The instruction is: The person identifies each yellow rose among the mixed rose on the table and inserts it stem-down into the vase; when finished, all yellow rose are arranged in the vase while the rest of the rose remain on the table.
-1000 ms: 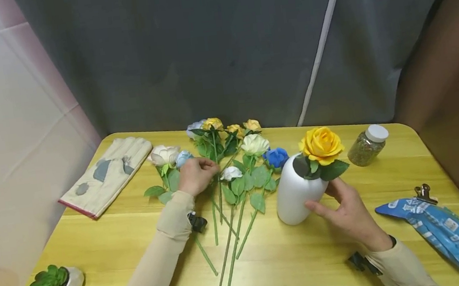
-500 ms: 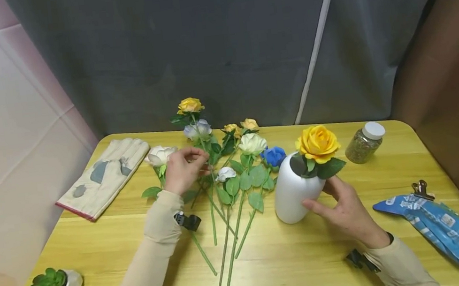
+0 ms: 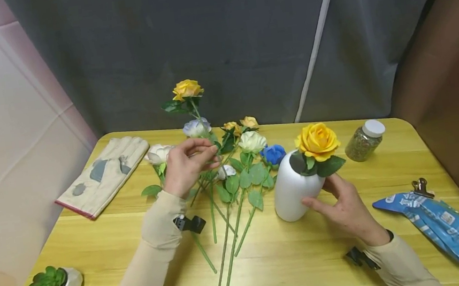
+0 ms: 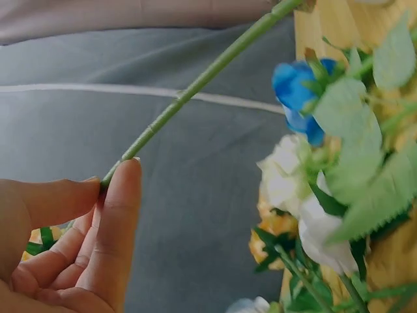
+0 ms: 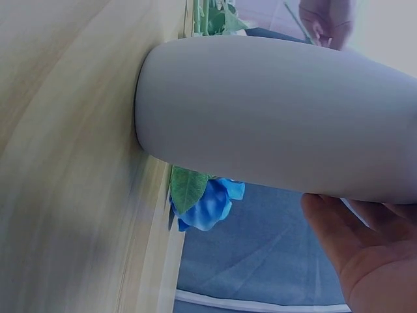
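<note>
My left hand pinches the green stem of a yellow rose between thumb and fingertips. Its bloom rises above the far edge of the table. A white vase stands upright at the right, with another yellow rose in its mouth. My right hand holds the vase's right side, thumb in front; in the right wrist view the fingers touch its wall. Between the hands lie a cream rose, a blue rose, a small white rose and several others.
A pair of cloth gloves lies at the far left. Nearer on that side sits a potted succulent. Behind the vase to the right stands a white-lidded jar. A blue bag with a binder clip lies at the right.
The left hand has lifted a yellow rose out of the lying flowers, its bloom moving up and slightly left. My right hand has stayed on the vase.
</note>
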The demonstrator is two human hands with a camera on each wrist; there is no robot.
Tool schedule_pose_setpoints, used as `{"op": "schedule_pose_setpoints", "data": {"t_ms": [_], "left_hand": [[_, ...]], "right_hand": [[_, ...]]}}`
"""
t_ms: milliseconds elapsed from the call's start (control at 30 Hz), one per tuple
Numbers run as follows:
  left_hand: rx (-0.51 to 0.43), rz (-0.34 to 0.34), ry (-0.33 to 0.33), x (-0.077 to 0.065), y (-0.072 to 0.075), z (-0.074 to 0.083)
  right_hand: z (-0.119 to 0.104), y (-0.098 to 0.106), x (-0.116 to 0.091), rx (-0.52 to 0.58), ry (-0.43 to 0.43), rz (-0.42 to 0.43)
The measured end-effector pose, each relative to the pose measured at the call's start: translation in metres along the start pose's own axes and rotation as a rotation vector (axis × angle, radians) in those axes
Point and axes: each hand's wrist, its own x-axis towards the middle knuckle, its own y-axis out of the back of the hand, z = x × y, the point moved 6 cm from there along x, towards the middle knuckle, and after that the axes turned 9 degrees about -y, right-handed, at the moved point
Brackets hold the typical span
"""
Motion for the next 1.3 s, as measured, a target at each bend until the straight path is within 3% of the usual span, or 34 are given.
{"op": "schedule_pose_setpoints", "data": {"t_ms": [233, 433, 733, 1167, 1300], "left_hand": [[-0.089, 0.006, -0.081, -0.007, -0.014, 0.021], [-0.171, 0.003, -0.197, -0.011, -0.033, 0.045], [-0.299, 0.055, -0.346, -0.007, -0.055, 0.076], [-0.472, 0.182, -0.472, 0.001, -0.065, 0.084], [-0.479, 0.17, -0.489, 0.002, -0.074, 0.08]], "right_hand": [[-0.001, 0.001, 0.0, 0.015, 0.03, 0.016], [-0.002, 0.002, 0.0, 0.029, 0.053, 0.034], [-0.001, 0.002, 0.0, 0.043, 0.054, 0.04], [-0.001, 0.002, 0.0, 0.037, 0.047, 0.033], [-0.001, 0.002, 0.0, 0.04, 0.042, 0.031]]}}
